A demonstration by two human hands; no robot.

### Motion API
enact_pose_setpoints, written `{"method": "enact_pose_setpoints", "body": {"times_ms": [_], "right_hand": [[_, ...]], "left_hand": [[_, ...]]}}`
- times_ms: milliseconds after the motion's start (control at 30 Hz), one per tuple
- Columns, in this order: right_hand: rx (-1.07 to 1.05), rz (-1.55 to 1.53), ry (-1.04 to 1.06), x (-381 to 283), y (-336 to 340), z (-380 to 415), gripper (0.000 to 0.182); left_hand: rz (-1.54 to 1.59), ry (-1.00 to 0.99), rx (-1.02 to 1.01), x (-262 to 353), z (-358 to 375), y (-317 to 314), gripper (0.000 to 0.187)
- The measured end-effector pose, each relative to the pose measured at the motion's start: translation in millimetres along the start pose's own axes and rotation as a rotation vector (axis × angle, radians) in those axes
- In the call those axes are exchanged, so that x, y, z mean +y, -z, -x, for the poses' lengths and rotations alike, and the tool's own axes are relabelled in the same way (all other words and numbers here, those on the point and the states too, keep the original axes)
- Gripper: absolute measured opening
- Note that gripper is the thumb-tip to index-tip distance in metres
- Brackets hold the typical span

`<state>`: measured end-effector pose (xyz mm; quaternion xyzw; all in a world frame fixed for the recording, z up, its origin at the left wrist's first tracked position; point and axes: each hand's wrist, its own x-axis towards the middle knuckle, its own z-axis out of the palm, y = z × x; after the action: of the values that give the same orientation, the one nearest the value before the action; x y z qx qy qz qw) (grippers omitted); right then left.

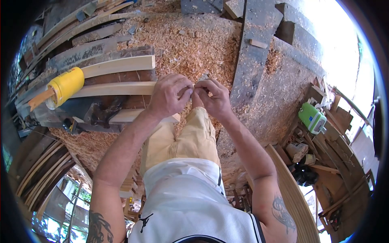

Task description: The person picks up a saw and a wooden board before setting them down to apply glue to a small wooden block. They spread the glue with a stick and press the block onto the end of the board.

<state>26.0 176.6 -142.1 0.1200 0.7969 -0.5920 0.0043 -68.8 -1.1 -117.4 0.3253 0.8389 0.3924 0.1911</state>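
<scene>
My left hand (172,94) and my right hand (212,96) meet in front of me, over the floor of wood shavings. Both have thumb and fingers pinched together, and the fingertips of the two hands nearly touch. Whatever lies between them is too small or too hidden to make out. Just left of my left hand end two pale wooden boards, an upper board (121,65) and a middle board (115,88). A third pale board (127,116) runs beneath my left forearm.
A yellow container (67,86) with a wooden piece sticking out lies on the bench at left. A long dark plank (253,52) crosses the shavings (194,44). At right, a green box (312,118) sits among scrap wood. Stacked strips (44,172) stand lower left.
</scene>
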Motion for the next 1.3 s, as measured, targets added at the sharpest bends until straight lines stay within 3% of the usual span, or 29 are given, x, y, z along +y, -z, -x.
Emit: {"method": "enact_pose_setpoints", "body": {"times_ms": [67, 167, 267, 467, 600, 1000, 1300], "right_hand": [[0.001, 0.032, 0.041, 0.3, 0.6, -0.6, 0.010], [-0.013, -0.013, -0.059, 1.0, 1.2, 2.0, 0.014], [0.033, -0.322, -0.379, 9.2, -5.7, 9.4, 0.025], [-0.021, -0.576, -0.577, 10.0, -11.0, 15.2, 0.042], [-0.043, -0.649, -0.599, 9.1, -18.7, 15.2, 0.043], [-0.005, -0.547, -0.570, 20.5, -34.1, 19.2, 0.039], [0.044, -0.580, -0.530, 19.3, -39.9, 20.0, 0.032]], "left_hand": [[-0.013, -0.006, -0.001, -0.4, 0.4, -1.3, 0.012], [-0.039, -0.008, -0.003, 2.2, -0.1, -0.5, 0.013], [-0.026, 0.011, -0.012, 3.1, 0.7, -0.1, 0.012], [0.032, 0.019, -0.117, 3.1, -0.4, 14.9, 0.028], [0.032, 0.001, -0.130, 6.2, 1.5, 17.5, 0.043], [0.007, -0.141, -0.045, -12.5, 11.2, 3.8, 0.042], [0.095, -0.041, -0.043, -4.0, 7.4, 12.6, 0.038]]}}
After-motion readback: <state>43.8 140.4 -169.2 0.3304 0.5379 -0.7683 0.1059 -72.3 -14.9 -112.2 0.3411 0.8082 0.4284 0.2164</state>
